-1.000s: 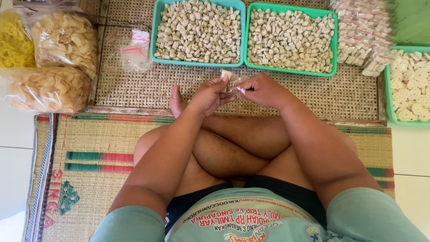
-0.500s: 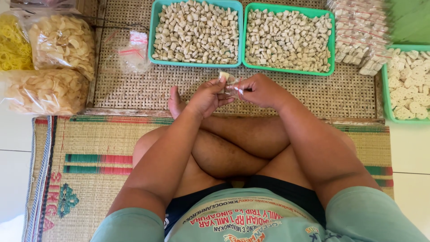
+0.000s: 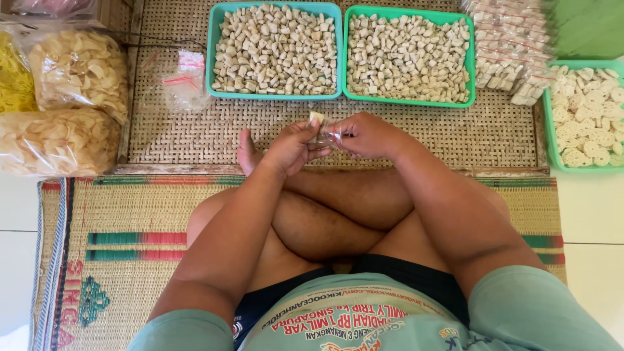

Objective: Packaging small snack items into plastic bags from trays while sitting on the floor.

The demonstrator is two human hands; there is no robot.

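Observation:
I sit cross-legged on a woven mat. My left hand (image 3: 292, 146) and my right hand (image 3: 369, 135) meet above my crossed legs and together pinch a small clear plastic packet (image 3: 328, 130). A pale cracker piece (image 3: 316, 118) sticks up at the packet's top, by my left fingertips. Just beyond my hands stand two teal trays, the left tray (image 3: 210, 49) and the right tray (image 3: 472, 58), each heaped with pale cracker pieces.
Big clear bags of chips (image 3: 78, 71) lie at the left. A stack of empty small plastic packets (image 3: 185, 81) rests beside the left tray. Filled packets (image 3: 510, 45) pile at the upper right, above a third teal tray (image 3: 551, 130) of round crackers.
My hands have stayed at the same spot; the fingers shifted slightly on the packet.

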